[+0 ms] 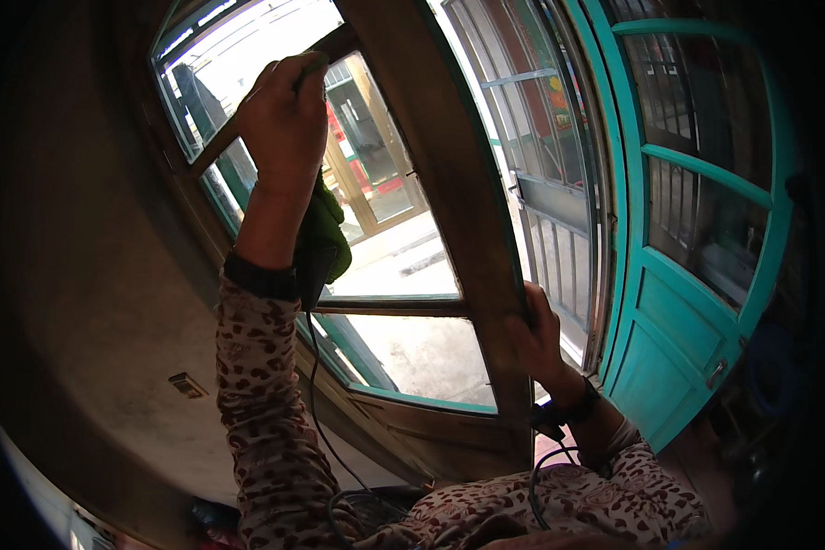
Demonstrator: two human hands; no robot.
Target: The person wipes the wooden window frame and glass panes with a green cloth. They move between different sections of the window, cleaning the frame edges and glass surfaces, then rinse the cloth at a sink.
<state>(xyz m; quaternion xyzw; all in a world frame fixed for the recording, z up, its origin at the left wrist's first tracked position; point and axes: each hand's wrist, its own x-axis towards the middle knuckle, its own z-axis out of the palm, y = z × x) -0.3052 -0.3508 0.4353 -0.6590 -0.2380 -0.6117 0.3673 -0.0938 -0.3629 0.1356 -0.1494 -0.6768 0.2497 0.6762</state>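
Observation:
My left hand (282, 120) is raised to the upper crossbar of a brown wooden door (447, 172) with glass panes. A green cloth (333, 237) is bunched in that hand and hangs down behind the wrist, in front of the middle pane (409, 265). Part of the cloth is hidden by my hand and forearm. Lower down, my right hand (540, 337) grips the door's outer edge, its fingers partly hidden behind the wood. Both wrists wear dark bands with black cables (323, 419).
A turquoise door with glass panes (687, 344) stands at the right. Beyond the opening is a metal barred gate (557, 199). At left is a plain wall with a light switch (188, 386). Another building shows through the glass.

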